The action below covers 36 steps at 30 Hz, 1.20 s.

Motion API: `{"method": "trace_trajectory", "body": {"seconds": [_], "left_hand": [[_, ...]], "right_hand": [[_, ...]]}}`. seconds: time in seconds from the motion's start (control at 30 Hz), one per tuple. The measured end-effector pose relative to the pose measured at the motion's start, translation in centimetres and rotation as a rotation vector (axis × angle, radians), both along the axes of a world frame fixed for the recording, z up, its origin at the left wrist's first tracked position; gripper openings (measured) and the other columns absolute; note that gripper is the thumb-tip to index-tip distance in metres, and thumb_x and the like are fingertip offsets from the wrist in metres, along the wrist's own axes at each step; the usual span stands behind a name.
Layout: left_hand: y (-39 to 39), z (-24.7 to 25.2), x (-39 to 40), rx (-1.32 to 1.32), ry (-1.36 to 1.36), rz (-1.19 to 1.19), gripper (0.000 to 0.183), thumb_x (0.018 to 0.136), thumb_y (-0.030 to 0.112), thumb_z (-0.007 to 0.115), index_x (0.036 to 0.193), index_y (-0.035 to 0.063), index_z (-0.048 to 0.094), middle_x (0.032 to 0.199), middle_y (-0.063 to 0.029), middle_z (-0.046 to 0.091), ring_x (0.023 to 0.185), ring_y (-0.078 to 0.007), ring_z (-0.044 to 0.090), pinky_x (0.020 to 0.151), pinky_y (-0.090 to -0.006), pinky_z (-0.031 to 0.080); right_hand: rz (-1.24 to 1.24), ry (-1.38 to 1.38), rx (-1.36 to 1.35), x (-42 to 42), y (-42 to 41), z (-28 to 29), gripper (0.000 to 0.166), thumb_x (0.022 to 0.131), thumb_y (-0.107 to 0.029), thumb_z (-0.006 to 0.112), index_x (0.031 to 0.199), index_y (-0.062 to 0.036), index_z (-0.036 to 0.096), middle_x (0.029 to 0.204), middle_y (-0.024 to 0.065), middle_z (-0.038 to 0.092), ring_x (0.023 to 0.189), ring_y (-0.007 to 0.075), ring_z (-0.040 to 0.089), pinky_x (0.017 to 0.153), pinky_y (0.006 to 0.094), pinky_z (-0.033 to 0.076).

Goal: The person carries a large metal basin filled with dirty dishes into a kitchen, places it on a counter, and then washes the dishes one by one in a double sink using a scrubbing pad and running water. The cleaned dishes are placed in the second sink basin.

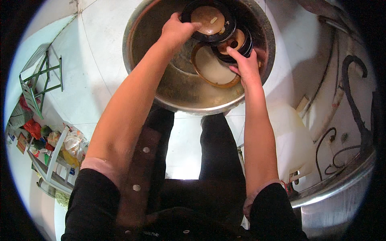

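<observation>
A wide round metal basin [178, 96] stands on the floor before me. Inside it my left hand [178, 31] grips the near left rim of a black dish [208, 19] with a brownish middle and pale food scraps. My right hand [246, 66] holds a small stack of black dishes [230, 43], its thumb on the brown-stained top one. This stack sits just below and to the right of the left hand's dish. Partly under the stack, a brown-rimmed round vessel [215, 67] shows a cloudy whitish surface; I cannot tell if it is liquid.
A green folding stool [45, 75] stands at left, above a white rack [57, 153] with plastic bags and produce. To the right are a whitish plastic container [289, 138], a dark hose [351, 90] and the metal rim [340, 183] of a large vessel. Pale tile floor [99, 54] surrounds the basin.
</observation>
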State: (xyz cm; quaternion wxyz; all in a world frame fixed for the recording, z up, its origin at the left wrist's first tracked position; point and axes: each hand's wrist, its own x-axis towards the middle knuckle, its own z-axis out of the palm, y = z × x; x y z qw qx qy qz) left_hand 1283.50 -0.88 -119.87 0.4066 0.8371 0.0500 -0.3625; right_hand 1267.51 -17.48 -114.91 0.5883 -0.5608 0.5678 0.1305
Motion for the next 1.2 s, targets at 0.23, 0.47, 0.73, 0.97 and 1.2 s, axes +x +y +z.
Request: {"method": "trace_trajectory", "body": {"seconds": [0.23, 0.47, 0.73, 0.97, 1.2], "left_hand": [[0.3, -3.7, 1.7, -0.405, 0.561, 0.329, 0.054, 0.084, 0.018, 0.075, 0.129, -0.005, 0.055, 0.12, -0.0148, 0.067, 0.116, -0.028, 0.06, 0.105, -0.0405, 0.044], [2.5, -5.7, 1.6, -0.333, 0.454, 0.232, 0.04, 0.088, 0.017, 0.072, 0.121, -0.0035, 0.063, 0.122, -0.015, 0.067, 0.116, -0.0252, 0.062, 0.105, -0.0393, 0.044], [4.3, -5.2, 1.2, -0.436, 0.611, 0.249, 0.041, 0.089, 0.016, 0.072, 0.122, -0.0057, 0.061, 0.118, -0.0145, 0.068, 0.109, -0.026, 0.066, 0.103, -0.0396, 0.049], [5.7, -3.4, 0.6, -0.52, 0.63, 0.208, 0.05, 0.088, 0.008, 0.071, 0.133, -0.0018, 0.052, 0.127, -0.0162, 0.064, 0.118, -0.0276, 0.062, 0.108, -0.0414, 0.046], [5.4, -0.8, 0.2, -0.471, 0.605, 0.235, 0.049, 0.088, 0.007, 0.071, 0.132, -0.0005, 0.053, 0.125, -0.0149, 0.064, 0.116, -0.0275, 0.062, 0.107, -0.0419, 0.047]], "right_hand": [[-0.11, -0.112, 0.023, -0.9, 0.0, -4.1, 0.059, 0.075, -0.009, 0.07, 0.129, -0.0013, 0.047, 0.121, 0.0156, 0.059, 0.107, 0.0269, 0.062, 0.084, 0.0434, 0.057], [-0.006, -0.13, -0.105, -1.5, 0.0, -6.1, 0.068, 0.072, -0.008, 0.072, 0.133, 0.0041, 0.044, 0.124, 0.0207, 0.061, 0.114, 0.031, 0.06, 0.103, 0.0363, 0.043], [0.114, -0.201, -0.193, -1.8, -0.4, -6.5, 0.067, 0.077, -0.002, 0.064, 0.14, 0.0003, 0.041, 0.127, 0.0218, 0.061, 0.117, 0.0315, 0.06, 0.105, 0.0377, 0.043], [0.228, -0.235, -0.23, -1.7, -0.4, -5.9, 0.069, 0.078, -0.002, 0.062, 0.144, -0.0014, 0.038, 0.128, 0.0239, 0.061, 0.118, 0.0351, 0.06, 0.105, 0.0383, 0.043], [0.238, -0.264, -0.214, -1.4, -0.1, -6.0, 0.071, 0.079, -0.004, 0.063, 0.146, -0.0024, 0.037, 0.128, 0.0241, 0.061, 0.119, 0.0351, 0.059, 0.106, 0.0385, 0.042]]}}
